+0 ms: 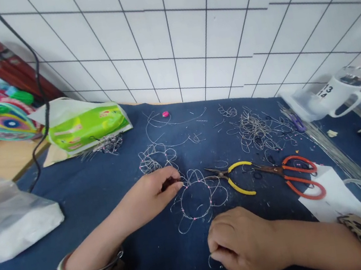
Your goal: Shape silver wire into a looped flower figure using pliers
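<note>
A ring of thin silvery wire (194, 218) with petal-like loops and small pink beads lies on the blue cloth. At its upper left edge, my left hand (159, 187) pinches the wire between thumb and forefinger. My right hand (240, 242) is closed just below and right of the ring, its fingers curled downward. A short curved piece of wire (210, 261) pokes out by its fingertips; the rest is hidden. Behind my left hand sits another bundle of looped, beaded wire (156, 152). Yellow-handled pliers (239, 164) lie right of the ring, jaws toward it.
Orange-handled scissors (308, 194) overlap white paper (335, 192) at right. Beyond are tangled wire pieces (255, 130), long straight wires (337, 151) and a white mug (343, 91). A green tissue pack (88, 126), a plastic bag (16, 220) and a hanging black cable (41, 84) are at left.
</note>
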The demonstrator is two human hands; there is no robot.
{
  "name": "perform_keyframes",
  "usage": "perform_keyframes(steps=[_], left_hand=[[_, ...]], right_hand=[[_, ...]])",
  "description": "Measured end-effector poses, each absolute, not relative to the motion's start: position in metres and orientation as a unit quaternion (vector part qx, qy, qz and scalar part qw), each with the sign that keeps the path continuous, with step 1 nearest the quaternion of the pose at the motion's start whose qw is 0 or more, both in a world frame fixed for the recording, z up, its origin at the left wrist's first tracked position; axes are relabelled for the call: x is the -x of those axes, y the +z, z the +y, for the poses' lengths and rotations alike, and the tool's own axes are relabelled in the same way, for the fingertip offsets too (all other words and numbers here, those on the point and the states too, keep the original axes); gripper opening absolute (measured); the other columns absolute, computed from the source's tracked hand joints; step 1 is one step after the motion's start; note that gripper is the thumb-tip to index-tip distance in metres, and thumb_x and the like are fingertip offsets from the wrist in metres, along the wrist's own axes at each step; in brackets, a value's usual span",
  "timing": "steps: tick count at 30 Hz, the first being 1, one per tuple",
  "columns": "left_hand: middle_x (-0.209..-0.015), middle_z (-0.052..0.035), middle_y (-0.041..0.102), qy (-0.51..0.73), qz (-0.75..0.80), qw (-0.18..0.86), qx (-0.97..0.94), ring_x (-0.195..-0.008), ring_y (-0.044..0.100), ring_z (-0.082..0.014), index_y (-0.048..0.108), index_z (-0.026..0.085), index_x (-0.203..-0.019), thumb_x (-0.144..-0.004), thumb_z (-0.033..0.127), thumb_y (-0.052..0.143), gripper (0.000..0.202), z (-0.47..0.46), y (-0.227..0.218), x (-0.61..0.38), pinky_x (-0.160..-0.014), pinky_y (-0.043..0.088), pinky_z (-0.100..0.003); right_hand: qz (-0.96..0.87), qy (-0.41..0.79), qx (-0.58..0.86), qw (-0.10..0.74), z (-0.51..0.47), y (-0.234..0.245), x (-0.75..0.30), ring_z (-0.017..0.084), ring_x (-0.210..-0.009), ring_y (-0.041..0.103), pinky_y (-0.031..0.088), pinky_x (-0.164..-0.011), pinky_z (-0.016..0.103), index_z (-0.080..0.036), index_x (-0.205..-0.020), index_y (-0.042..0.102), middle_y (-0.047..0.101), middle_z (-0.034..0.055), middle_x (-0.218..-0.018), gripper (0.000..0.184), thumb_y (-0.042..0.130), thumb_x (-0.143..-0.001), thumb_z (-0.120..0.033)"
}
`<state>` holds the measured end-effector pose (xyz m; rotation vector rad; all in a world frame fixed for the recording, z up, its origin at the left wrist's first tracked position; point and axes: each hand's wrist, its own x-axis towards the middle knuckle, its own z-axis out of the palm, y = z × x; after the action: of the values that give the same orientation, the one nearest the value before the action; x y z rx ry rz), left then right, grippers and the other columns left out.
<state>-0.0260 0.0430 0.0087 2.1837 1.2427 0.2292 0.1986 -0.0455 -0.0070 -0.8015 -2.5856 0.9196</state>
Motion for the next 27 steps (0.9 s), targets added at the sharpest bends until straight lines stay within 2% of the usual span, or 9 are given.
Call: perform_keyframes(steps=[7, 10, 12, 17, 22, 27], left_hand=[[-0.078, 0.0003, 0.061, 0.119, 0.486, 0.245, -0.83, -0.064, 0.055, -0.0123, 0.055, 0.02, -0.092, -0.084, 0.029, 0.048, 0.014, 0.04, 0.011, 0.025, -0.061, 0.042, -0.024], [-0.087, -0.0025, 0.061, 0.231, 0.497, 0.179, -0.817, -0.075, 0.056, -0.0147, 0.057, 0.02, -0.094, -0.084, 0.029, 0.05, 0.015, 0.033, 0.015, 0.021, -0.068, 0.043, -0.027], [-0.086, -0.003, 0.06, 0.3, 0.482, 0.167, -0.806, -0.079, 0.055, -0.0155, 0.059, 0.019, -0.09, -0.084, 0.028, 0.051, 0.013, 0.024, 0.019, 0.016, -0.07, 0.043, -0.027], [-0.077, -0.0015, 0.06, 0.282, 0.408, 0.353, -0.794, -0.069, 0.054, -0.0123, 0.061, 0.019, -0.087, -0.085, 0.027, 0.053, 0.011, 0.0, 0.025, -0.004, -0.063, 0.043, -0.024], [-0.065, 0.0014, 0.054, 0.275, 0.401, 0.544, -0.684, -0.056, 0.05, -0.0084, 0.06, 0.016, -0.082, -0.084, 0.033, 0.054, 0.019, -0.009, 0.024, -0.011, -0.054, 0.043, -0.02], [-0.061, 0.003, 0.052, 0.272, 0.411, 0.603, -0.627, -0.051, 0.047, -0.006, 0.06, 0.014, -0.079, -0.078, 0.032, 0.061, 0.018, -0.01, 0.025, -0.012, -0.05, 0.041, -0.018]], right_hand=[[-0.8, 0.389, 0.348, 0.297, -0.041, 0.007, -0.199, 0.007, -0.061, 0.048, 0.04, -0.06, 0.019, -0.017, -0.076, 0.051, 0.055, -0.0016, -0.069, 0.005, 0.05, -0.08, -0.017], [-0.721, 0.397, 0.445, 0.352, -0.035, 0.018, -0.202, 0.007, -0.064, 0.05, 0.041, -0.061, 0.019, -0.018, -0.077, 0.053, 0.056, -0.002, -0.07, 0.004, 0.052, -0.081, -0.018], [-0.684, 0.401, 0.483, 0.371, -0.032, 0.023, -0.205, 0.007, -0.063, 0.05, 0.041, -0.06, 0.019, -0.019, -0.079, 0.055, 0.056, -0.0027, -0.071, 0.002, 0.054, -0.081, -0.02], [-0.675, 0.411, 0.487, 0.37, -0.031, 0.025, -0.205, 0.008, -0.064, 0.05, 0.041, -0.059, 0.019, -0.019, -0.079, 0.057, 0.056, -0.003, -0.072, 0.004, 0.056, -0.08, -0.022], [-0.679, 0.4, 0.486, 0.377, -0.034, 0.025, -0.2, 0.008, -0.063, 0.05, 0.041, -0.059, 0.02, -0.019, -0.079, 0.057, 0.056, -0.0032, -0.07, 0.003, 0.056, -0.08, -0.021], [-0.678, 0.389, 0.482, 0.396, -0.033, 0.024, -0.199, 0.008, -0.063, 0.05, 0.041, -0.058, 0.021, -0.019, -0.077, 0.058, 0.057, -0.003, -0.071, 0.003, 0.058, -0.079, -0.022]])
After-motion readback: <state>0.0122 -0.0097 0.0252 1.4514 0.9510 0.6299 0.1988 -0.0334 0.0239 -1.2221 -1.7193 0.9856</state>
